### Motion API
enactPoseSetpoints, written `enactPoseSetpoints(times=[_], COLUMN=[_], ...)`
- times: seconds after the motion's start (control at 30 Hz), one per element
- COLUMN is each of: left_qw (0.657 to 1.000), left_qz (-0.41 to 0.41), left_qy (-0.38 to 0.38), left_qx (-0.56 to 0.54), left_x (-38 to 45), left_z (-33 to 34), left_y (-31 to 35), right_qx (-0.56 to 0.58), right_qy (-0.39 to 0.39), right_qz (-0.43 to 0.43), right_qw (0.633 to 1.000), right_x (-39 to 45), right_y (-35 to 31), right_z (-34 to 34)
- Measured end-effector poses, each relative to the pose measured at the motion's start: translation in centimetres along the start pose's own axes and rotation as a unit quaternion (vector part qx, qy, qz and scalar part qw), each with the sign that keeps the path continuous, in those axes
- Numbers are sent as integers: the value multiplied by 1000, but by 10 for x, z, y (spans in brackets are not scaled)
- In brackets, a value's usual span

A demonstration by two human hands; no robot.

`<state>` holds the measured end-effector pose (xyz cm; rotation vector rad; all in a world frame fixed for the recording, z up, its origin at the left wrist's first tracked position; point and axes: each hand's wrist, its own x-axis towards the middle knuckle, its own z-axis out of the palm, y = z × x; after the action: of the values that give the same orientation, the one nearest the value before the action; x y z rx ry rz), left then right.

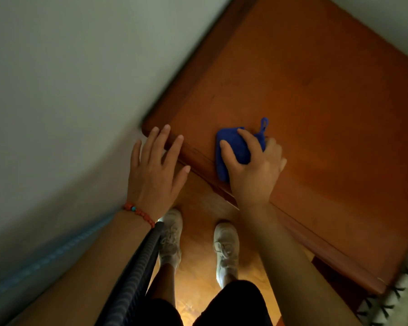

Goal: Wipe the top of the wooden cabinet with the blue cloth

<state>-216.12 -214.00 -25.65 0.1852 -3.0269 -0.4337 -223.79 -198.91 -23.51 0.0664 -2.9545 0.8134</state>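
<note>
The two forearms fill the bottom of the view, the left one wearing a red bead bracelet (139, 213). The right hand (252, 170) has its fingers curled over the bunched blue cloth (233, 147), gripping it against the top of the wooden cabinet (316, 102) right at the front edge; part of the cloth droops over that edge below the thumb, and a small loop pokes out beyond the fingertips. The left hand (154, 168) is spread flat, fingers straight, holding nothing, its fingertips at the cabinet's near corner. The likely slip: with the cloth half off the edge, a stroke along the edge could drag it off the top, wiping only a narrow strip and missing the far surface.
</note>
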Motion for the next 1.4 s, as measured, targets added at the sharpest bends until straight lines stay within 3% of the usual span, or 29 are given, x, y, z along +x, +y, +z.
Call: enactPoseSetpoints(times=[0.2,0.37,0.5,0.6,0.7,0.8,0.97,1.13,1.2,1.33,1.4], left_qw=[1000,999,997,996,993,990,989,994,996,997,997], left_qz=[-8,-53,-73,-93,-120,-140,-146,-109,-91,-69,-67], left_qy=[13,6,18,14,2,-1,9,3,-8,-26,-30], left_qx=[9,5,2,-2,-1,-5,-8,-18,-14,-1,-2], left_x=[13,18,20,21,23,26,42,78,90,99,99], left_z=[3,15,19,19,18,18,16,22,27,30,30], left_y=[23,48,53,57,64,70,79,94,94,88,87], right_qx=[18,0,7,24,27,0,11,14,7,14,21], right_qy=[-37,-103,-75,-82,-144,-165,-89,-129,-129,-53,-45], right_qz=[-57,-200,-143,-137,-213,-281,-150,-192,-199,-87,-74], right_qw=[998,974,987,987,966,946,985,973,971,995,996], right_x=[28,51,128,117,76,111,184,131,151,229,233], right_y=[1,22,24,27,37,39,26,45,45,32,33], right_z=[5,-7,5,1,-16,-13,5,-14,-11,8,10])
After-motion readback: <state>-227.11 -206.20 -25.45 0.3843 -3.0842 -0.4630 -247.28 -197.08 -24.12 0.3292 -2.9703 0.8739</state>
